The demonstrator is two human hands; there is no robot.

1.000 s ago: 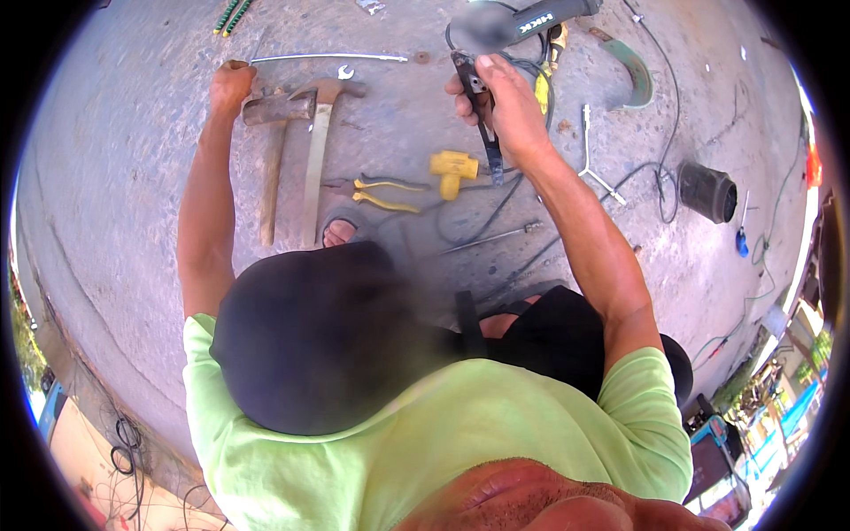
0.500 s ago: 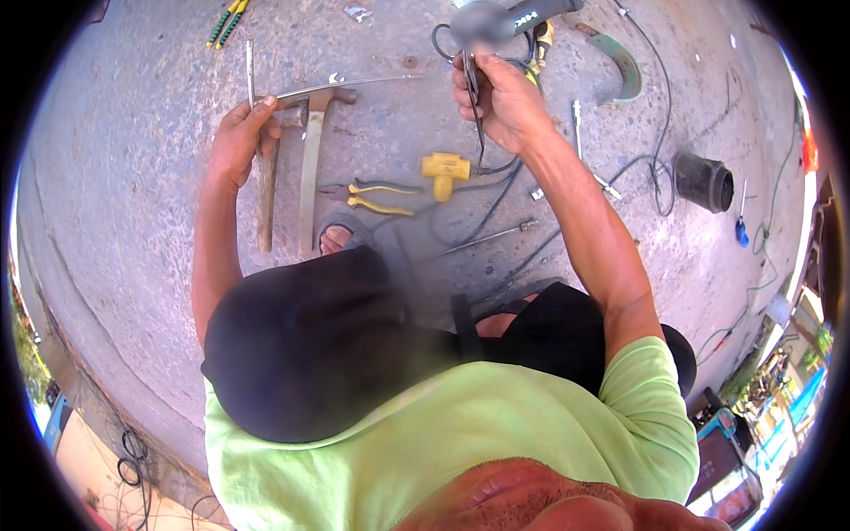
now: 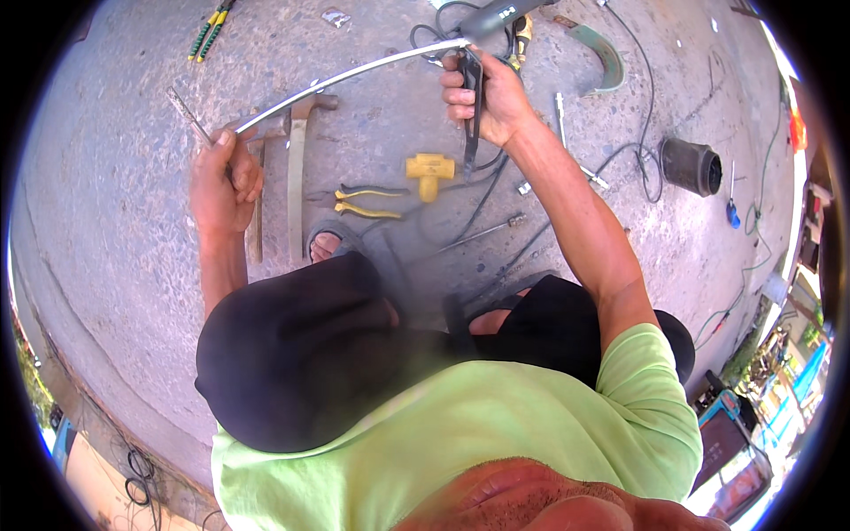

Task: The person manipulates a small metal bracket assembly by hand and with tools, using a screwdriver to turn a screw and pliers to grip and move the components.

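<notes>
My left hand (image 3: 223, 181) is closed around a metal rod (image 3: 345, 78). A short straight piece of metal (image 3: 188, 113) sticks out from the same hand toward the upper left; my fingers hide whether the two join. The rod's long part arcs rightward to its far tip. Wrapped in my right hand (image 3: 496, 102) are black-handled pliers (image 3: 474, 102), whose top meets that tip; whether the jaws clamp it I cannot tell. Under the rod, beside my left hand, lie a hammer (image 3: 273, 129) and a second hammer (image 3: 298, 177) on the concrete.
Yellow-handled pliers (image 3: 367, 202) and a yellow T-shaped piece (image 3: 430, 174) lie before my feet. Beyond my right hand is a dark power tool (image 3: 496, 19) with cables. Farther right are a curved metal piece (image 3: 602, 55), a black cylinder (image 3: 691, 166) and a blue-handled screwdriver (image 3: 733, 212).
My left hand has moved nearer to me and slightly left, and the short metal piece now tilts left. The rod's far tip has risen to meet the pliers in my right hand.
</notes>
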